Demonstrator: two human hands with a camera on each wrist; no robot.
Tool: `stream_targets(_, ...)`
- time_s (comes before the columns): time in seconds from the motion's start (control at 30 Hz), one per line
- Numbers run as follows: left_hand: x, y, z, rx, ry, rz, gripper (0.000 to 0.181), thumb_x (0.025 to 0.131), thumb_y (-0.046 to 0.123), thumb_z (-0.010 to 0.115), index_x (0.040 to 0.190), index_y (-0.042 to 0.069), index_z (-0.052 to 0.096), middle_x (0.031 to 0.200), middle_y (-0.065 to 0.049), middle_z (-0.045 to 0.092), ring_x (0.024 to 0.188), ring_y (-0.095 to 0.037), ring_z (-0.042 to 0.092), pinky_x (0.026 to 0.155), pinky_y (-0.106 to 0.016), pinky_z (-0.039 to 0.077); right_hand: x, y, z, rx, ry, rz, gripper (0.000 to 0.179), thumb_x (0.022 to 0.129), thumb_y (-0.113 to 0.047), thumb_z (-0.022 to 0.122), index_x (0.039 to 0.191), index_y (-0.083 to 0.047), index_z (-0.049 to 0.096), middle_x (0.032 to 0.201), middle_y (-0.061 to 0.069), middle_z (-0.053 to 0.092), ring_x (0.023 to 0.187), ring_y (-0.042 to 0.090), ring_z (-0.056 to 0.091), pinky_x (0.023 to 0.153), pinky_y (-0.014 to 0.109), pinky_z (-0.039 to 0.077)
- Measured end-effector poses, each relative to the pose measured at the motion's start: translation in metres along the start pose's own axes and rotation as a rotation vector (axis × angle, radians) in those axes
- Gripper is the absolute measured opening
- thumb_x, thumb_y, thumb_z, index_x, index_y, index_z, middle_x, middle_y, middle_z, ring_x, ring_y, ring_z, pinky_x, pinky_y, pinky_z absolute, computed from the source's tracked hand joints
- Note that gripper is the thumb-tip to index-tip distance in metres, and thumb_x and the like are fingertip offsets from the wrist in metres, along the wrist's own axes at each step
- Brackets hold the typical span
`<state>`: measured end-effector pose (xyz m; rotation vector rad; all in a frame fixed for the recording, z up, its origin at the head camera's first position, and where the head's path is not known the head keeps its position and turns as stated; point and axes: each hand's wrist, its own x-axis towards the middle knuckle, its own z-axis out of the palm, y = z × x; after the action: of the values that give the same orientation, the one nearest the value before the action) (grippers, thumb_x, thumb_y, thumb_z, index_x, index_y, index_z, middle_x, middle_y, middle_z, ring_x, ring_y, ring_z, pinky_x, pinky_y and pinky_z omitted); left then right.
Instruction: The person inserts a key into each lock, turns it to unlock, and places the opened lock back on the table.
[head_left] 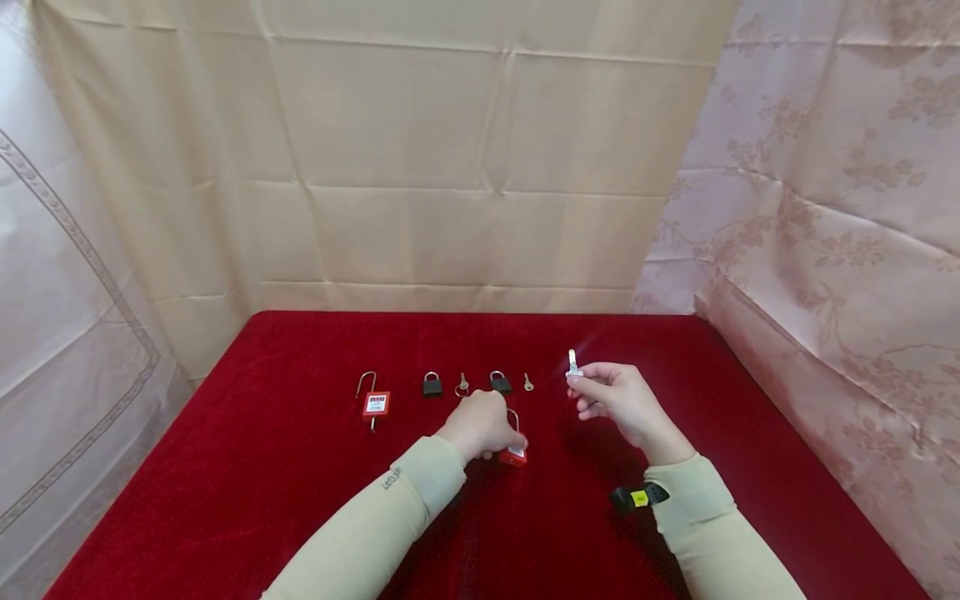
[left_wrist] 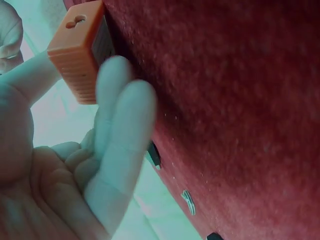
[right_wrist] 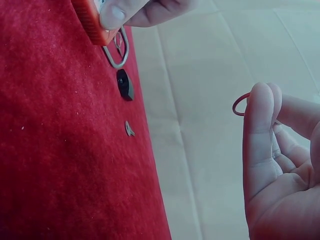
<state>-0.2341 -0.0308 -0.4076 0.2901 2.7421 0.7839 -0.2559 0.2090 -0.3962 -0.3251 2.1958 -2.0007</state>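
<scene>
My left hand (head_left: pixel 480 421) grips a red padlock (head_left: pixel 513 456) between thumb and fingers, low over the red cloth. Its steel shackle points away from me. In the left wrist view the padlock (left_wrist: pixel 75 55) turns its end with the keyhole toward the camera, and two fingers extend beside it. To the right, my right hand (head_left: pixel 618 400) pinches a silver key (head_left: pixel 573 362) between thumb and fingertips, raised and apart from the padlock. A ring (right_wrist: pixel 239 106) sticks out past those fingertips in the right wrist view; the rest of the key is hidden there.
Another red padlock (head_left: pixel 377 406) lies at the left, its shackle swung open and a key (head_left: pixel 372 426) at its bottom. Farther back are two black padlocks, one left (head_left: pixel 432 387) and one right (head_left: pixel 502 385), a key with a ring (head_left: pixel 463 382) and a small key (head_left: pixel 528 383).
</scene>
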Motion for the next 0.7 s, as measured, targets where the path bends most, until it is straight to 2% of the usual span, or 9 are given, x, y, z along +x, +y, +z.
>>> stream_targets(0.13, 0.0003, 0.0026, 0.0009, -0.04, -0.007, -0.013, 0.031, 0.083, 0.024, 0.084, 0.063, 0.009, 0.066, 0.052, -0.006, 0.062, 0.046, -0.018, 0.063, 0.043, -0.029, 0.05, 0.0003, -0.0005, 0.0003, 0.002, 0.004, 0.0, 0.037, 0.096, -0.008, 0.071, 0.115, 0.021, 0.057, 0.097, 0.036, 0.063, 0.063, 0.015, 0.064, 0.064, 0.037, 0.061)
stream_targets(0.37, 0.0012, 0.0029, 0.0026, -0.065, -0.018, 0.005, 0.029, 0.083, 0.022, 0.084, 0.064, 0.008, 0.067, 0.055, -0.007, 0.064, 0.048, -0.019, 0.065, 0.045, -0.03, 0.053, -0.0001, -0.0011, 0.0006, 0.002, 0.012, 0.004, 0.032, 0.096, -0.007, 0.071, 0.112, 0.019, 0.059, 0.094, 0.03, 0.065, 0.063, 0.016, 0.064, 0.064, 0.037, 0.061)
stream_targets(0.57, 0.0013, -0.0002, 0.0025, -0.093, -0.029, 0.025, 0.027, 0.084, 0.022, 0.083, 0.067, 0.008, 0.067, 0.059, -0.008, 0.066, 0.051, -0.019, 0.066, 0.048, -0.031, 0.055, 0.0003, -0.0001, -0.0004, -0.004, 0.01, -0.002, 0.035, 0.096, -0.008, 0.071, 0.114, 0.02, 0.058, 0.095, 0.032, 0.065, 0.063, 0.015, 0.064, 0.065, 0.036, 0.061)
stream_targets(0.7, 0.001, -0.0032, 0.0025, -0.114, -0.048, 0.042, 0.027, 0.086, 0.022, 0.081, 0.069, 0.009, 0.066, 0.061, -0.007, 0.066, 0.052, -0.018, 0.066, 0.05, -0.03, 0.056, 0.0006, 0.0018, -0.0019, -0.002, 0.012, -0.011, 0.029, 0.097, -0.007, 0.07, 0.11, 0.017, 0.061, 0.09, 0.023, 0.068, 0.063, 0.015, 0.064, 0.065, 0.036, 0.061)
